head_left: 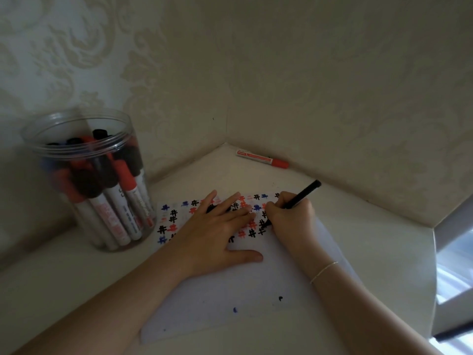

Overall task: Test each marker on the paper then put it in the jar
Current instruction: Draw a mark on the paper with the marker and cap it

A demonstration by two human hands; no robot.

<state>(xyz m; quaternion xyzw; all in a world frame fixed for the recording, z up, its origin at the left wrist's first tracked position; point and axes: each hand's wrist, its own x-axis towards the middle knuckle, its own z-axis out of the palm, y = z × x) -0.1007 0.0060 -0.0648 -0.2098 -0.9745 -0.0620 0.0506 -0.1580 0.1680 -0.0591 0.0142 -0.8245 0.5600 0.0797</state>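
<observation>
Both hands are on the work surface, close together over the marked part of the sheet. Right hand (289, 216) grips a slim black marker (303, 194), fingers curled round its lower barrel, tip down on the white sheet of paper (256, 290) and the capless rear end slanting up and away to the right. Left hand (217, 226) lies flat on the paper, palm down, fingers straight and spread toward the right hand, thumb stretched out along the near side; a small dark object shows between its fingers, and what it is cannot be told. A thin pale bracelet (323, 271) circles the right wrist. The paper lies on an off-white tabletop (64, 290) set into a corner; its far portion carries rows of small black, red and blue hash-shaped marks, and two stray ink dots, one blue and one black, sit on its near portion. A clear plastic cylindrical jar (87, 180) stands upright to the left of the paper, well apart from both hands, open at the top and filled with white-barrelled markers with red, black and blue caps. One white-barrelled marker with a red cap (262, 159) lies on the tabletop against the far wall. Cream patterned wallpaper (307, 73) covers both walls.
</observation>
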